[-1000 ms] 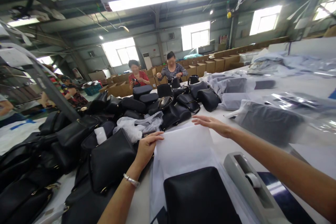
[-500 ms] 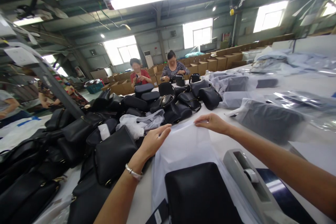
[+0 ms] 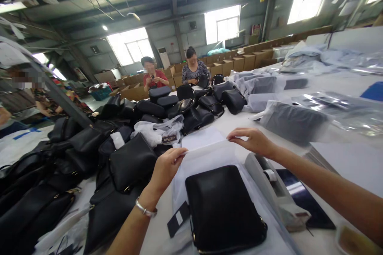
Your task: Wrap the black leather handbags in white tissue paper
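Note:
My left hand (image 3: pixel 167 170) pinches the left end of the far edge of a translucent white plastic bag (image 3: pixel 208 160). At the edge's other end, my right hand (image 3: pixel 254 142) grips it between thumb and fingers, so the edge is stretched between both hands. A black handbag (image 3: pixel 223 211) lies flat on the plastic, close to me. From its left side sticks out a dark hang tag (image 3: pixel 178 220) with a small white label. Just beyond the held edge, a white sheet (image 3: pixel 202 138) shows on the table.
Many black handbags (image 3: pixel 131 161) are heaped on the left. A grey tape dispenser (image 3: pixel 277 191) stands to the right. Farther right is a handbag in translucent wrap (image 3: pixel 295 121). Two people (image 3: pixel 155 79) work across the table before cardboard boxes (image 3: pixel 236 63). A slanted metal post (image 3: pixel 60 95) rises at left.
The plastic bag's edge has been drawn toward me and lifted, showing the white sheet beyond it. My left hand has closed into a pinch. The view has tilted downward, revealing more of the handbag.

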### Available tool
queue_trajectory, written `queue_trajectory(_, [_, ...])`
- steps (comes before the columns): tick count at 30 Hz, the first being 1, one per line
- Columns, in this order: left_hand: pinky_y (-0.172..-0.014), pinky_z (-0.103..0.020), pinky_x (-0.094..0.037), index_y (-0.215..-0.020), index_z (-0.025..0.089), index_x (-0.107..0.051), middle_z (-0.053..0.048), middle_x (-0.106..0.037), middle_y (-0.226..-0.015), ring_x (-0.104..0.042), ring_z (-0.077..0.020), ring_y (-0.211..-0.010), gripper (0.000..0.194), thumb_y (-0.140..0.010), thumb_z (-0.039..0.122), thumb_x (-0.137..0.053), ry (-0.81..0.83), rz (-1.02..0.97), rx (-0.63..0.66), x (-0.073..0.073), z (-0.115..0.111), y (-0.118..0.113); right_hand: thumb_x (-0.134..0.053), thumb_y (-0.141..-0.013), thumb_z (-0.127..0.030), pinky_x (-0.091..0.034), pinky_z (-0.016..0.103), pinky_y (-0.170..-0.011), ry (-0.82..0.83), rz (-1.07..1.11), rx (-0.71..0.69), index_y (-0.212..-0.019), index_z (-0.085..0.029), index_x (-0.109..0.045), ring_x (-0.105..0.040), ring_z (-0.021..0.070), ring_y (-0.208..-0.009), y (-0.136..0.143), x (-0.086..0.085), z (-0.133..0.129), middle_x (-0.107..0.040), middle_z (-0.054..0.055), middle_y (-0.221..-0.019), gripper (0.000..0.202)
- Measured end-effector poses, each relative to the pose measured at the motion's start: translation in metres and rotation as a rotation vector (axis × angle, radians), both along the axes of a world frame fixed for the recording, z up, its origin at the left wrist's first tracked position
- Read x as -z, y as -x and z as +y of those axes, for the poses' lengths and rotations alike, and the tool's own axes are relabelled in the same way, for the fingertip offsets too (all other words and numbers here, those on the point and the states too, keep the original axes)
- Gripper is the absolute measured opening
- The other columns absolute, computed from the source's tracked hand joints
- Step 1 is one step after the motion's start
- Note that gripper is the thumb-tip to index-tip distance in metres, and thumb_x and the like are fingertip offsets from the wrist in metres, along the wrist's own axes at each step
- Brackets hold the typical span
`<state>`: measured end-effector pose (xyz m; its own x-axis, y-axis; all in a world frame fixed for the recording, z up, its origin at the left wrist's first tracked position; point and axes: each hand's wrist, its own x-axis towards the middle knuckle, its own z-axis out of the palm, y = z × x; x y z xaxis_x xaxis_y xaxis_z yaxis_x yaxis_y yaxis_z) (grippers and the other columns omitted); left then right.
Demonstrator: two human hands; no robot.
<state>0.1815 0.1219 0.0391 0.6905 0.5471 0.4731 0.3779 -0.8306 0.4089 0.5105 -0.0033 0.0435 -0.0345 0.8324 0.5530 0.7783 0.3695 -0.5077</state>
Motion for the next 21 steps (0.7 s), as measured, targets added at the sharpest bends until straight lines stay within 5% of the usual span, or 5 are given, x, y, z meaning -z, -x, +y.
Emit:
queue_trajectory(9, [-0.085,-0.029,-0.056,-0.115,0.022,-0.065,-0.005,-0.070,-0.100,-0.066,-0.0166,-0.093,0.028,-0.096,0.009,-0.048,-0.278,-0.012,0.149,0.056,-0.091,0.048,-0.056,-0.094,-0.013,-0.054,0.031,-0.087,-0.106,-0.184,-0.019,-0.104,-0.023,-0.070,-0.068,0.0169,-0.091,0.042,0.060,-0.122,-0.074,0.004,-0.096,0.020])
queue_trajectory(17, [-0.085,-0.031,-0.057,-0.113,0.021,-0.066,-0.006,-0.071,-0.099,-0.066,-0.0178,-0.093,0.030,-0.097,0.007,-0.044,-0.342,0.080,0.131,0.096,-0.132,0.060,-0.050,-0.095,-0.010,-0.054,0.033,-0.089,-0.100,-0.292,-0.009,-0.109,-0.022,-0.069,-0.065,0.0174,-0.093,0.060,0.096,-0.152,-0.071,0.005,-0.095,0.026])
queue_trajectory(21, [-0.086,-0.034,-0.057,-0.116,0.020,-0.065,-0.007,-0.071,-0.103,-0.066,-0.0190,-0.095,0.034,-0.094,0.005,-0.044,-0.313,0.123,0.107,0.102,-0.141,0.065,-0.050,-0.094,-0.008,-0.054,0.034,-0.089,-0.093,-0.362,0.007,-0.112,-0.023,-0.070,-0.065,0.0186,-0.095,0.063,0.105,-0.159,-0.071,0.006,-0.095,0.030])
